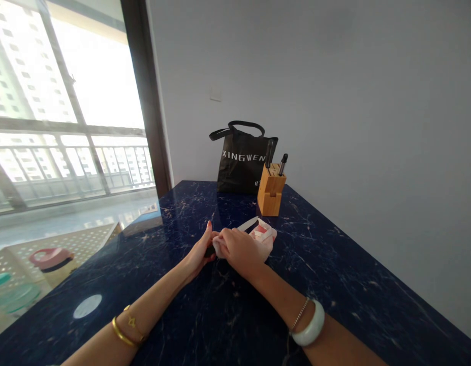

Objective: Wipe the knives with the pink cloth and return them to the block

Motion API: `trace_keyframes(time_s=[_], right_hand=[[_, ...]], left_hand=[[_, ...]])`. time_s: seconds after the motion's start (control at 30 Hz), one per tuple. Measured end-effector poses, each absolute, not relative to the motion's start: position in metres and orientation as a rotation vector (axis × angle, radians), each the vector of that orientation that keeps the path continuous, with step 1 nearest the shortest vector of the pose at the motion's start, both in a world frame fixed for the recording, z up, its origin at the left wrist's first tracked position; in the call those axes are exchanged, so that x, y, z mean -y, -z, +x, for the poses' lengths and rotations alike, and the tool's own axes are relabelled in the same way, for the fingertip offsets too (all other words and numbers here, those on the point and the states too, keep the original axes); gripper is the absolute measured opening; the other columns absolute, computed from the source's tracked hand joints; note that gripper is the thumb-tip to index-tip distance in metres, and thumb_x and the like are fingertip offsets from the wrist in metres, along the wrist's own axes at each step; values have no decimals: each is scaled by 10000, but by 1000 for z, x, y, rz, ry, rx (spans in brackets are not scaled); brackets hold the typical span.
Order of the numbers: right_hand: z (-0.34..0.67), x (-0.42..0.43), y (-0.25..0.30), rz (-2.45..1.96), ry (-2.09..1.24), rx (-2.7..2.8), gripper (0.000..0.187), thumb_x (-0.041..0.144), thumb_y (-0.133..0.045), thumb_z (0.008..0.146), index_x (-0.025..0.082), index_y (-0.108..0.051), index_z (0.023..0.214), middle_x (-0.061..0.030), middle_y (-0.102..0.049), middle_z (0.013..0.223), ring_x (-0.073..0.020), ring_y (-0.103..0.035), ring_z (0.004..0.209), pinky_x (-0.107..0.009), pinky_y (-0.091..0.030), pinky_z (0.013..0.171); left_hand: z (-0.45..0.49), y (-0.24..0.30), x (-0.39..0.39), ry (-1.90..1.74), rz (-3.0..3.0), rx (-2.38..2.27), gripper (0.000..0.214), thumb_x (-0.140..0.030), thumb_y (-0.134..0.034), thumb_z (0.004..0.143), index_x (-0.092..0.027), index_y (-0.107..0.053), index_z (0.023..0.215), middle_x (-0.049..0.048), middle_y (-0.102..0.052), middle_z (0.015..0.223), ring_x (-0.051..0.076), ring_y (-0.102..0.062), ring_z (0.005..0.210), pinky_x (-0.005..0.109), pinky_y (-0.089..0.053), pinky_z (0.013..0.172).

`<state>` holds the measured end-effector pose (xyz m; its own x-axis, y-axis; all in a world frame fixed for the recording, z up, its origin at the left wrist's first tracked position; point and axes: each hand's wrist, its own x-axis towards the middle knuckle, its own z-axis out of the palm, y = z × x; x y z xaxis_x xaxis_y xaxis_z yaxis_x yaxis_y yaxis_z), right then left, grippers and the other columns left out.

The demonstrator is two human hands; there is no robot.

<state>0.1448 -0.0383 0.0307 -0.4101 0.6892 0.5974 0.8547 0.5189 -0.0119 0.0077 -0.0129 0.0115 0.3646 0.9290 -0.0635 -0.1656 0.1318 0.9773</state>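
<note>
Knife (pixel 248 224) in left hand (pixel 198 251), cloth (pixel 219 248) in right hand (pixel 239 250), block (pixel 271 195): two knives (pixel 269 153).

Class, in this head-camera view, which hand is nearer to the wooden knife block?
Right. The right hand is nearer, below and to the left of the wooden knife block in this view. The left hand lies farther left, on the right hand's far side from the block.

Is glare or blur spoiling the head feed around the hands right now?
In the head view, the window is blown out white, and a pale oval glare marks the dark marble countertop, away from the left hand and right hand. Both look fairly sharp, though they partly hide the white cloth between them. The wide lens bends the window's lines.
</note>
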Motion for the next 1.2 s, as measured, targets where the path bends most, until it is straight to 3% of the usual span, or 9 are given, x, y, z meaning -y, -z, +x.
trace_keyframes(time_s=[0.13,0.2,0.43,0.57,0.67,0.77,0.93,1.2], right_hand=[[157,28,-29,-1354,269,2109,107,256,-395,876,185,-475,873,-11,-576,791,-140,-520,753,-246,-301,639],[162,25,-28,-1381,235,2075,89,237,-401,870,185,-472,881,-12,-582,815,-141,-524,776,-243,-298,646],[167,23,-29,-1469,244,2012,94,248,-400,875,189,-473,882,-13,-567,762,-146,-519,712,-248,-283,611],[166,23,-28,-1483,245,2011,94,254,-408,874,190,-474,892,-17,-569,774,-147,-523,721,-248,-292,620],[165,24,-26,-1479,252,2027,104,263,-400,877,191,-472,897,-17,-573,776,-146,-525,720,-245,-294,613],[162,27,-28,-1460,258,2067,109,270,-397,876,195,-474,893,-15,-576,763,-149,-528,711,-247,-288,599],[156,34,-32,-1440,247,2129,176,306,-349,897,189,-479,876,-22,-589,769,-150,-538,714,-255,-290,598],[142,38,-23,-1267,298,2260,139,281,-400,878,174,-480,841,-29,-591,783,-155,-529,732,-264,-319,637]], left_hand=[[9,-15,15,-974,1201,-865,574,-682,-335,731,-176,-595,795,-38,-415,532,65,-300,455,183,-229,450],[9,-16,16,-975,1211,-897,554,-665,-377,727,-190,-617,882,-29,-451,574,64,-300,469,180,-233,456],[8,-11,13,-998,1215,-930,463,-550,-494,743,-230,-608,1057,33,-600,913,61,-384,556,162,-277,482],[10,-6,9,-1035,1211,-898,402,-450,-570,738,-179,-626,1030,56,-617,932,74,-441,601,178,-345,536],[12,-4,7,-1050,1196,-796,356,-373,-610,733,-144,-631,1005,75,-630,924,112,-521,734,208,-405,669],[14,-4,9,-1017,1164,-705,350,-408,-558,769,-136,-639,974,81,-636,944,146,-550,854,240,-412,783],[14,-9,14,-1041,1109,-676,429,-492,-467,796,-128,-661,915,89,-636,995,187,-545,941,271,-411,835],[12,-13,15,-1016,958,-695,531,-553,-401,802,-116,-607,1022,95,-654,902,183,-593,790,273,-449,710]])
